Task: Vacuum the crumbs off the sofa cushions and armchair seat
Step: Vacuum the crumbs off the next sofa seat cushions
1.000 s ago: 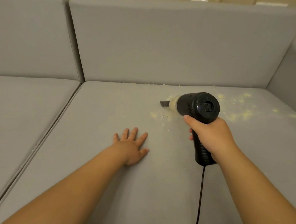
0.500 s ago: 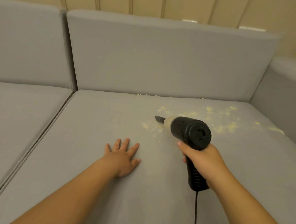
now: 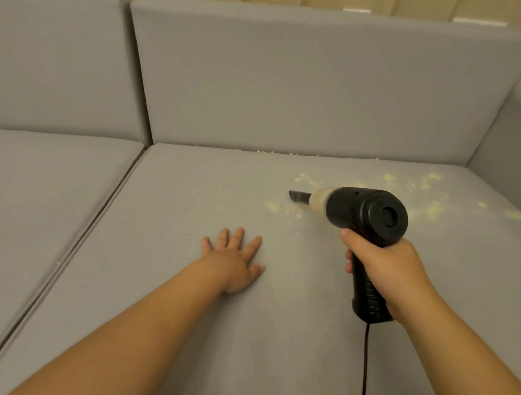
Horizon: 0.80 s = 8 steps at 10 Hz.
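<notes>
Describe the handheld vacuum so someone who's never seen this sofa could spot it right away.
Look at the grey sofa's right seat cushion, near the scattered yellow crumbs. The handheld vacuum is gripped by the right hand: a black pistol-shaped body with a cream collar, a narrow dark nozzle and a dangling black cord.

surface: grey sofa seat cushion [image 3: 184, 330], plain fabric, pretty much fills the view
landmark: the back cushion [image 3: 306, 84] standing upright behind it, everything below is relative to that
crumbs: pale yellow crumbs [image 3: 429, 204] scattered on the seat near the back cushion, mostly toward its right end
crumb line: a thin row of bits [image 3: 265, 151] sits right in the crease where the seat meets the back cushion
small patch: a few more [image 3: 275, 206] a little further out from the back cushion, around mid-width
left hand [image 3: 234, 263]: flat on the seat, palm down, fingers spread, well out from the back cushion
neighbour: second seat cushion [image 3: 40, 184] to the left, seam between them
</notes>
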Tool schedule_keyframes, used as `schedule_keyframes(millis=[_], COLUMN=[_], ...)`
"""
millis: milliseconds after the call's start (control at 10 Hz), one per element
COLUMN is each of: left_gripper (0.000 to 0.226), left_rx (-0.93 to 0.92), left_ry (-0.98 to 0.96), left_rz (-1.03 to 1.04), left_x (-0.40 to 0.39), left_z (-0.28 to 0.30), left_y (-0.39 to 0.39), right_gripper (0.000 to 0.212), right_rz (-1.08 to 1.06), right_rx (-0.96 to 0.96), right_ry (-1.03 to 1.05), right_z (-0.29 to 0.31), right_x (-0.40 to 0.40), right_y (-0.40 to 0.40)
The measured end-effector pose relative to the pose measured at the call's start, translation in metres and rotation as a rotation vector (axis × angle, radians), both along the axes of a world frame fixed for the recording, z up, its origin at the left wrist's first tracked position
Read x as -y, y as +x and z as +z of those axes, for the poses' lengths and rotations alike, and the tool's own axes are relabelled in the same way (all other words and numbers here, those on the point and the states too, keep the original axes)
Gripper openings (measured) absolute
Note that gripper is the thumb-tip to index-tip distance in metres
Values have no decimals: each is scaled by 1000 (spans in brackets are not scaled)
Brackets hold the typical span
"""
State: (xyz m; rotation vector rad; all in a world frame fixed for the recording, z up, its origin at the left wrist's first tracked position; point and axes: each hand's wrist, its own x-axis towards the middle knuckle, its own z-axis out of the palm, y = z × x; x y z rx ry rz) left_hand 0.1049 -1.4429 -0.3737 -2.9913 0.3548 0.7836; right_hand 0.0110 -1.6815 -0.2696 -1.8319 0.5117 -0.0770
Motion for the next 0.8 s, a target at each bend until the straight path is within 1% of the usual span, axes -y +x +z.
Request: schedule_keyframes(millis=[100, 200, 300, 500, 600, 800], left_gripper=[71, 71, 71, 71, 71, 71], left_rx=[3, 0, -4, -7, -7, -6], left_ry=[-7, -6, -3, -10, -9, -12], left_rz=[1, 7, 8, 11, 15, 22], left_x=[-1, -2, -1, -2, -1, -3], left_z=[-2, -1, -1, 0, 0, -1], left_y=[1, 1, 0, 0, 0, 0], right_gripper=[22, 25, 29, 29, 26, 28], right_rz=[-21, -26, 5, 3, 72, 112], right_rx=[17, 7, -14, -1, -21, -19], right_ry=[-33, -81, -92, -88, -67, -128], right_z=[4, 3, 1, 3, 5, 10], right_x=[4, 7, 3, -1, -5, -7], right_y=[-3, -3, -3, -3, -4, -7])
